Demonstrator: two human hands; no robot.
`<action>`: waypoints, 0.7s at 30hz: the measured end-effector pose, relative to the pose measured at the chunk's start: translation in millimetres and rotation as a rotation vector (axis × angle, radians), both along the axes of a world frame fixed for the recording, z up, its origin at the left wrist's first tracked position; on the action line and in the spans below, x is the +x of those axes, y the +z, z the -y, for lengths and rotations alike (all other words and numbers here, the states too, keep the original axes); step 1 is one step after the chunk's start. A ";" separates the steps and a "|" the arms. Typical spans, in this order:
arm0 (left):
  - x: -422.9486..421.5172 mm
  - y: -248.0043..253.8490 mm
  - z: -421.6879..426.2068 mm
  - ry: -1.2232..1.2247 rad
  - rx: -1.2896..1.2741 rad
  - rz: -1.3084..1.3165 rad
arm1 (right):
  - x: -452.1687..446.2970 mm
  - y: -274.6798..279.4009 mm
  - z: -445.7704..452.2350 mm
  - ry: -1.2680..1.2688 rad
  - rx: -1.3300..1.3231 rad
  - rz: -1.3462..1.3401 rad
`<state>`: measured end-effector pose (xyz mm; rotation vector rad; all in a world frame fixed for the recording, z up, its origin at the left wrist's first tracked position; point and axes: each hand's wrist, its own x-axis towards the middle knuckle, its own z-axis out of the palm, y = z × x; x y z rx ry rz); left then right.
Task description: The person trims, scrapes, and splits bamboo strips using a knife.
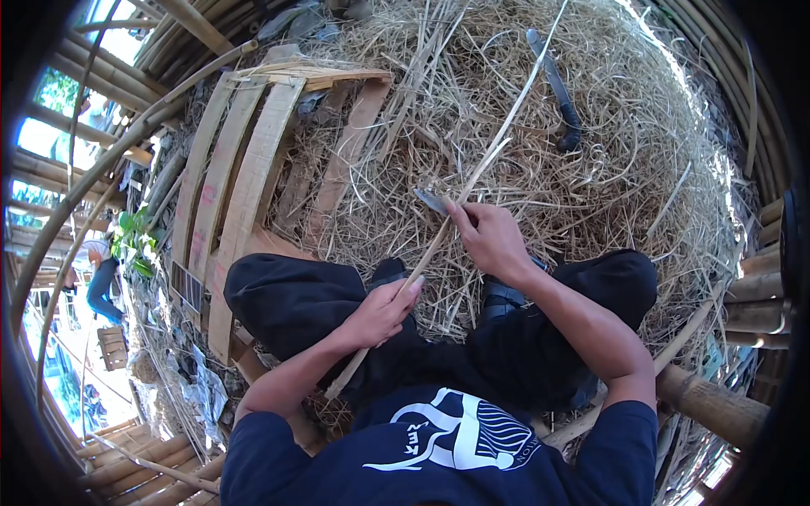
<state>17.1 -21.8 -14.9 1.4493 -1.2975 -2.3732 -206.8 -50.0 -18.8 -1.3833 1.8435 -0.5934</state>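
Note:
A long, pale bamboo strip [432,250] runs slantwise from my lap up over the shavings, with a split sliver standing off it past my right hand. My left hand [384,314] is closed around its lower part, above my legs. My right hand [491,240] is closed on a small knife [431,201], whose grey blade points left and lies at the strip. The knife's handle is hidden in my fingers. Farther off, a machete [553,84] with a dark handle rests on the shavings.
Bamboo shavings [624,185] cover the ground. A slatted wooden crate [240,181] lies at the left. A thick bamboo pole [713,405] is at my right side. Bamboo poles form the walls. Another person [103,282] is outside at the far left.

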 end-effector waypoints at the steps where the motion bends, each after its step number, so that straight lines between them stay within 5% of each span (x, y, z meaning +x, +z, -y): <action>1: -0.5 0.6 -0.4 -0.008 0.000 0.006 | -1.0 -2.1 0.8 0.001 0.012 0.006; 21: 2.9 4.9 2.7 0.085 0.010 -0.004 | -12.0 -11.7 4.2 0.026 0.128 0.455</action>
